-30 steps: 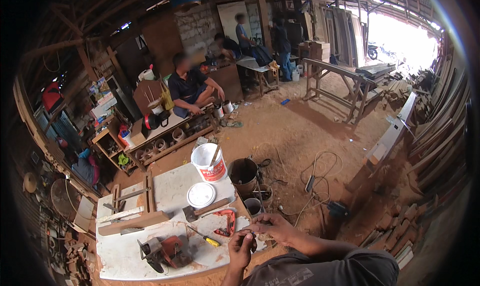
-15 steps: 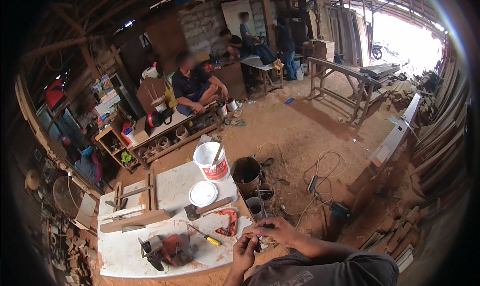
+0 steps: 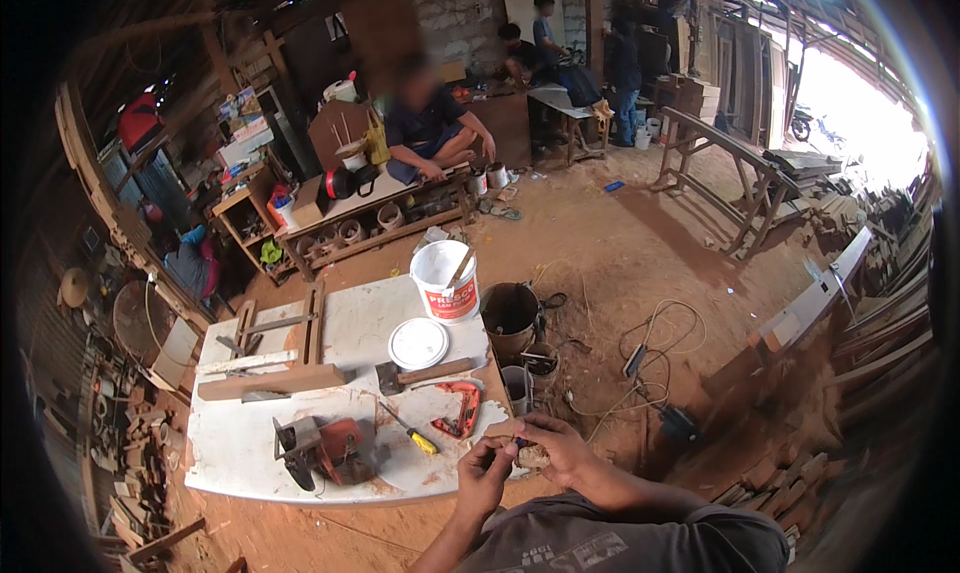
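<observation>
Close together at the near right corner of the white worktable, my two hands meet with fingers pinched. My left hand and my right hand close on something small and dark between the fingertips, too small to name. A brownish flat piece shows just beyond the fingers. Nearest on the tabletop is an orange-red tool handle. Left of it lie a yellow-handled screwdriver and a red and grey power tool. A hammer rests beyond them.
A white bucket with a stick in it and its round lid stand on the table. Wooden pieces lie at its left. Dark buckets and cables sit on the floor at right. A person sits on a bench.
The view has shifted, so the scene sits further right and the near table edge higher. My hands stay together, with the fingers slightly rearranged around the small thing.
</observation>
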Available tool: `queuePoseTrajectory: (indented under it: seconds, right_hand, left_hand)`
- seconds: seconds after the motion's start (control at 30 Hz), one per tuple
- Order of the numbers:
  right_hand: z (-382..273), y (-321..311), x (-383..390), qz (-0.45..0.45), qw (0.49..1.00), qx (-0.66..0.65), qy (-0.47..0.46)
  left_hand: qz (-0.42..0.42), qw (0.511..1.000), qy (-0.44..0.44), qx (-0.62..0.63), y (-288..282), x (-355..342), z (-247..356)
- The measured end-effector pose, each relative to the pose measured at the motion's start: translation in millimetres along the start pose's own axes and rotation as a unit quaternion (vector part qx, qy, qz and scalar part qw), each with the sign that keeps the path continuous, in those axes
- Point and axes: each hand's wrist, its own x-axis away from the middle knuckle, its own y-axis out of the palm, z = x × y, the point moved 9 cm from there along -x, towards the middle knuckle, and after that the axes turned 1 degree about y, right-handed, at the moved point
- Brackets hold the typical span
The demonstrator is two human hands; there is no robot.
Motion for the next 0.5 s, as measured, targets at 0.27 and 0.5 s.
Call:
queuePoseTrajectory:
  seconds: [0.27, 0.5]
  right_hand:
    - [27.5, 6.0, -9.5, -0.067, 0.982, -0.173, 0.034]
    - [39.8, -6.3, -25.9, -0.057, 0.978, -0.199, 0.005]
  left_hand:
    - [0.012, 0.997, -0.041, 0.063, -2.8, -2.4, -3.3]
    - [-0.003, 0.996, -0.058, 0.071, -7.4, -6.3, -10.1]
